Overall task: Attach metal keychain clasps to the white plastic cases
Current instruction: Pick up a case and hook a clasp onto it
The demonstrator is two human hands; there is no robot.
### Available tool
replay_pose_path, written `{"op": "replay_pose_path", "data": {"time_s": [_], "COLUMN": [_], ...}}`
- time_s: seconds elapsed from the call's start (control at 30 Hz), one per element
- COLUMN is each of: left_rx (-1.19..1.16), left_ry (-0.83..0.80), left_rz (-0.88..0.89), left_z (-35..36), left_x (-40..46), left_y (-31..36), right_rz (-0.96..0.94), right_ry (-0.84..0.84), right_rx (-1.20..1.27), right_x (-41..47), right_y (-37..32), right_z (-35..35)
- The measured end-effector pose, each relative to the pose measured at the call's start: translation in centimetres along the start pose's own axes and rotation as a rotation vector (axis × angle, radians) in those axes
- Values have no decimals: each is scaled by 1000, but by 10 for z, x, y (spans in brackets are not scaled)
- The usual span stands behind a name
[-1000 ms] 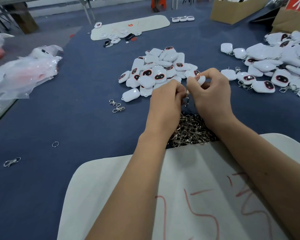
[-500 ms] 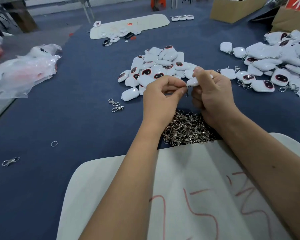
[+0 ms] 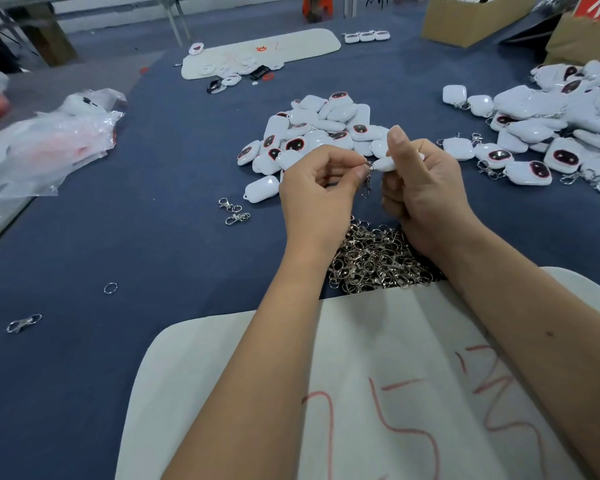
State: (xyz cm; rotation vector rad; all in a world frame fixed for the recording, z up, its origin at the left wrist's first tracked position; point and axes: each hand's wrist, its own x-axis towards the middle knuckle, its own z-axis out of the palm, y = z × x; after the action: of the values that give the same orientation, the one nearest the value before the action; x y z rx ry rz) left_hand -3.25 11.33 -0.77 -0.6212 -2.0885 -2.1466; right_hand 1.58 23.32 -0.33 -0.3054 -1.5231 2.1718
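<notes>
Above the blue table, my right hand [image 3: 426, 188] grips a white plastic case [image 3: 385, 164], thumb up over it. My left hand [image 3: 317, 188] pinches a metal keychain clasp [image 3: 368, 181] at the case's left end; the clasp hangs down between the two hands. Under my wrists lies a heap of metal clasps [image 3: 374, 261]. Behind my hands sits a pile of white cases [image 3: 312, 133] without clasps. A second pile of cases with clasps [image 3: 548, 129] spreads at the right.
A white foam sheet with red marks [image 3: 378, 393] lies near me. Loose clasps [image 3: 234, 211] and a ring [image 3: 110, 288] are scattered on the left. Plastic bags [image 3: 49, 143] lie at far left, another foam sheet [image 3: 260, 51] at the back, cardboard boxes [image 3: 471, 19] at far right.
Both hands have lifted slightly and drawn apart; the left hand turned palm-up, and the case and hanging clasp now show between the hands.
</notes>
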Motion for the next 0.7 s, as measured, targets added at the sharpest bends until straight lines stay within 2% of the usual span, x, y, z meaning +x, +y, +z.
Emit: {"op": "replay_pose_path", "data": {"time_s": [0.3,0.5,0.6,0.7], "left_rx": [214,190,221,289], "left_ry": [-46,-50,-74,-106], "left_rz": [118,66,44,98], "left_z": [-3,-1,0,-3], "left_x": [-2,-2,-2,-3], "left_y": [-2,-5,-8,-7], "right_rz": [-55,-94,-168,-178], "right_ry": [20,22,10,9], "right_rx": [-19,-18,-108,-146], "right_x": [-2,-1,-2,-3], "right_y": [2,3,4,4], "right_z": [0,-2,-2,-2]}}
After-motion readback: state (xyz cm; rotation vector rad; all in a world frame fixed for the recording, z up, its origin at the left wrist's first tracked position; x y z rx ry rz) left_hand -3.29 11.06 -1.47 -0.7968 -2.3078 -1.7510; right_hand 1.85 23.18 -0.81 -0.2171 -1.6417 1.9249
